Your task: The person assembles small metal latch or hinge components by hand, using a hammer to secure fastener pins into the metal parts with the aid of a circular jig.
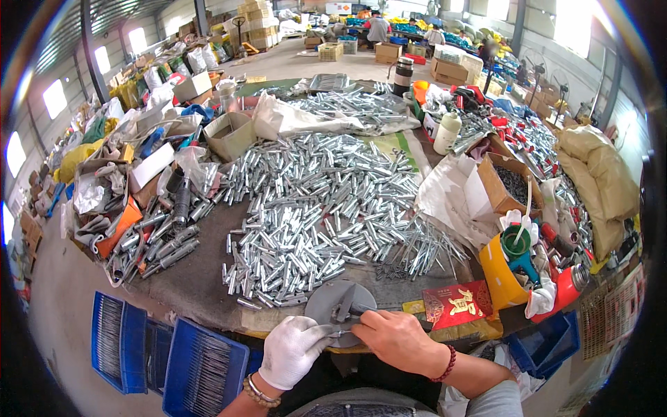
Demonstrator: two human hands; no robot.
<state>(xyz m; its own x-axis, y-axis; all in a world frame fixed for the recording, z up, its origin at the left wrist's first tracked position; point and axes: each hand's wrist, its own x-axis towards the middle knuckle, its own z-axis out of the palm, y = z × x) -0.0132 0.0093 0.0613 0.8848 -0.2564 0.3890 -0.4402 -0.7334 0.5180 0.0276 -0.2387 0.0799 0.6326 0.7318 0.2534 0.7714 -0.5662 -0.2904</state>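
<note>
My left hand [295, 351], in a white glove, pinches a small silvery metal piece [340, 333] at the near edge of a round grey plate [321, 304]. My right hand [399, 340] is bare, with its fingertips closed together over the plate's right side. What they hold, if anything, is hidden. A dark metal fixture [343, 304] rises from the plate, right beside both hands. Beyond it spreads a big heap of shiny metal tubes [299, 208]. Thin metal rods [434, 250] lie at the heap's right edge.
Blue bins [240, 361] full of thin rods stand low on the left. A red envelope [445, 316] and a yellow container [501, 278] lie right of my hand. Farther back are an open cardboard box [511, 184], a pale bottle [448, 132] and cluttered tools on the left.
</note>
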